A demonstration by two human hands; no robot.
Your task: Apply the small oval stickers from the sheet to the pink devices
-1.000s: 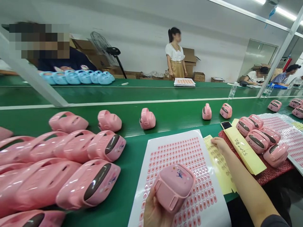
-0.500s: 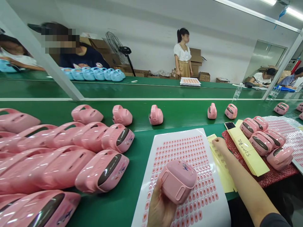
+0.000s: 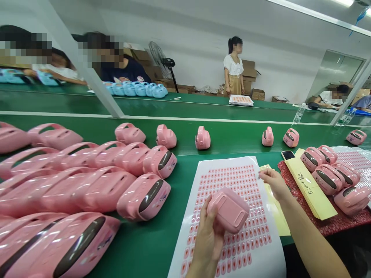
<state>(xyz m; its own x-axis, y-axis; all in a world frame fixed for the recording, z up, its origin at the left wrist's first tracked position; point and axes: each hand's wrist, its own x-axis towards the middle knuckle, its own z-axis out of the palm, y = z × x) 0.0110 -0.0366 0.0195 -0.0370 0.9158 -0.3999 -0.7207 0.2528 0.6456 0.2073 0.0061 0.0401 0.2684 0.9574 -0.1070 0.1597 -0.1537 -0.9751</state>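
Observation:
My left hand [image 3: 207, 235] grips a pink plastic housing [image 3: 228, 210] above a white sheet of small pink oval stickers [image 3: 189, 216]. The housing's flat face with a raised rounded rectangle is turned up toward me. Beside the sheet's upper right edge, my right hand [image 3: 274, 181] is closed in a pinch. Something small and pale shows at its fingertips, too small to name. Under my right forearm lies a yellow paper sheet [image 3: 275, 208], partly hidden.
Rows of pink housings with handles [image 3: 145, 197] fill the left side. A yellow paper stack [image 3: 313, 193] and more pink housings [image 3: 327, 177] rest on red bubble wrap [image 3: 292, 177]. Single housings [image 3: 203, 138] stand on the green belt [image 3: 234, 141]. People sit across the line.
My view has swung left. The left hand has turned the housing, so its printed face no longer shows. My right hand has moved from the yellow paper toward the sticker sheet's edge.

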